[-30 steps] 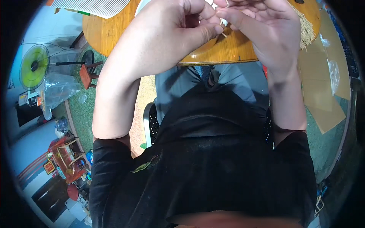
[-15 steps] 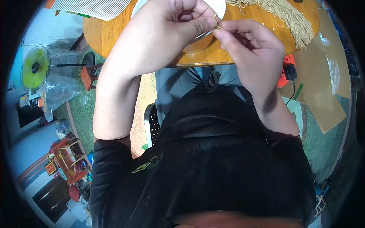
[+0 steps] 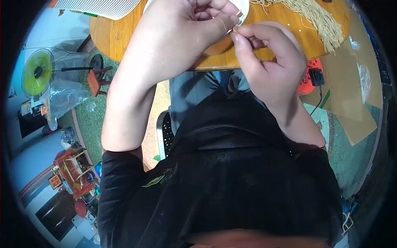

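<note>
Over the near edge of the wooden table, my two hands meet with fingertips almost touching. My left hand pinches a short piece of tan cord, its end poking out above the thumb. Thumb and forefinger of my right hand are pressed together on a thin bit of the cord just beside the left thumb. How the cord runs between the fingers is hidden. Behind my left hand shows the rim of a white plate. A loose bundle of tan cords lies on the table to the right.
A white ribbed sheet lies at the table's far left. Right of the table are a red power strip with a black adapter and flattened cardboard. A green fan and a small red stool stand left.
My right hand has shifted slightly left and turned, its fingertips drawing a little down from the left thumb. My left hand has moved slightly right, still pinching the cord.
</note>
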{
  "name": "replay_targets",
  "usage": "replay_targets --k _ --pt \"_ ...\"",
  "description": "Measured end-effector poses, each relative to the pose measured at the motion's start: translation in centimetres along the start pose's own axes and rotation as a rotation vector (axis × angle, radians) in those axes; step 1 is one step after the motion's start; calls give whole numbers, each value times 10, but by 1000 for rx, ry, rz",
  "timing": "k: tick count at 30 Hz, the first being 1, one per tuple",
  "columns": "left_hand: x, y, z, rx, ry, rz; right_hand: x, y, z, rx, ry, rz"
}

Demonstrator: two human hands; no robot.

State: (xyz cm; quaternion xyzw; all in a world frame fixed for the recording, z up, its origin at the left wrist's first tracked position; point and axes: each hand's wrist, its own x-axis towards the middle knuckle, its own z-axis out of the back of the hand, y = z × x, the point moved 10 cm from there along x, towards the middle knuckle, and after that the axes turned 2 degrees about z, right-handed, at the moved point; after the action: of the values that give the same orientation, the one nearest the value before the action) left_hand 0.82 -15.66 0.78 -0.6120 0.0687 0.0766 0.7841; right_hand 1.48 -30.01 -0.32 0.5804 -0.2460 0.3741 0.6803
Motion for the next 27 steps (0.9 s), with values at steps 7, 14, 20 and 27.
replay_targets --k 7,14,20,27 --pt "-3 -6 8 106 -76 -25 3 0 -1 33 75 -22" --pt "-5 -13 7 207 -118 -33 1 -48 -10 364 141 -486" --pt "-8 -9 8 135 -134 18 12 -42 -18 585 156 -825" --pt "-2 -4 17 45 -123 -41 16 -27 -12 291 181 -566"
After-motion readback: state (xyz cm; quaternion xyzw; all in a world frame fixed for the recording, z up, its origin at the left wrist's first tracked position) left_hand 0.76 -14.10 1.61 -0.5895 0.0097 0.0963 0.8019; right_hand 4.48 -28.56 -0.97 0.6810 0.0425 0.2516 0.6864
